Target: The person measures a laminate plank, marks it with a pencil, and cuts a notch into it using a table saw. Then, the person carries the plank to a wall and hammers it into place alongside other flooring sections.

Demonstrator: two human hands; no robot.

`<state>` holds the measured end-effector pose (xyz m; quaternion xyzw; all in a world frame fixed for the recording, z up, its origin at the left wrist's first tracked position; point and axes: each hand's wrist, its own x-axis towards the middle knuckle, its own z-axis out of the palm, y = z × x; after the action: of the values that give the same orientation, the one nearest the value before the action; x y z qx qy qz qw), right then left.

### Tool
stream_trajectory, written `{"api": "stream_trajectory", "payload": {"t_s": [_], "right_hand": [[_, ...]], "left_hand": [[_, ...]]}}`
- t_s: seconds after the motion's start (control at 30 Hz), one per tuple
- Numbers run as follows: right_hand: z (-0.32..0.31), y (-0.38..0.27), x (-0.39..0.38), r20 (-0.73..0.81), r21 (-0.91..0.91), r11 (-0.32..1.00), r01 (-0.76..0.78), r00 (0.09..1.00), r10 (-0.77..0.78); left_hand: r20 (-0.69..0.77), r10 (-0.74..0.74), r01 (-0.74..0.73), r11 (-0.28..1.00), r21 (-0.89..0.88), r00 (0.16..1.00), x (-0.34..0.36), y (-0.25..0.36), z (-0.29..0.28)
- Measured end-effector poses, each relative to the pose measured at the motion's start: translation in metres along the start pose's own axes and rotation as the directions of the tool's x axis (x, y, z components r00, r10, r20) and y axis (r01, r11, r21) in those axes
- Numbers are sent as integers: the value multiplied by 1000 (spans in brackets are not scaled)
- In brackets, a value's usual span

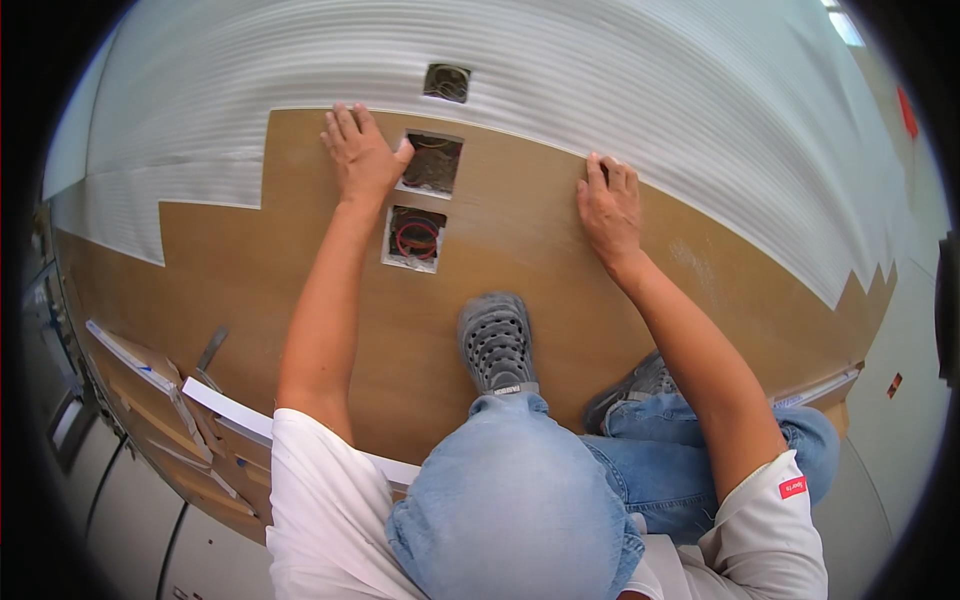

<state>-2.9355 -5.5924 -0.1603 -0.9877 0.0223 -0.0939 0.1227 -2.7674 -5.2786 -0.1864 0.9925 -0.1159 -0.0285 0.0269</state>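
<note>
My left hand (362,155) lies flat on a large brown board (520,240), fingers stretched to the edge of a white ribbed sheet (560,90). Its thumb is beside a square cutout (432,163) with thin wires inside. Farther right, my right hand (612,205) rests at the same seam, fingers bent and slightly apart; nothing shows in its grasp. A second cutout (414,239) below the first holds red and dark wires. Along the left, the border between sheet and board runs in steps; at the far right it zigzags.
Another square opening with wires (447,83) pierces the ribbed sheet. My grey clog (497,340) stands on the brown board. At the lower left are a white strip (230,412), cardboard-coloured pieces (140,370) and a grey flat tool or bar (211,350). A white-edged strip (818,388) lies right.
</note>
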Motion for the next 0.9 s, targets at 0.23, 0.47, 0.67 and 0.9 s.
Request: {"api": "stream_trajectory", "payload": {"t_s": [0.23, 0.47, 0.67, 0.9], "right_hand": [[7, 13, -8, -40, 43, 999, -21, 999, 22], [10, 8, -9, -14, 3, 1000, 11, 1000, -11], [6, -2, -5, 81, -2, 999, 52, 995, -52], [2, -58, 46, 188, 193, 878, 438, 862, -471]], "left_hand": [[37, -23, 21, 999, 46, 999, 4, 6, -3], [-17, -100, 101, 988, 117, 995, -2, 6, 8], [-254, -102, 70, 989, -130, 962, -8, -6, 18], [-222, -156, 105, 969, -225, 963, -15, -3, 13]]}}
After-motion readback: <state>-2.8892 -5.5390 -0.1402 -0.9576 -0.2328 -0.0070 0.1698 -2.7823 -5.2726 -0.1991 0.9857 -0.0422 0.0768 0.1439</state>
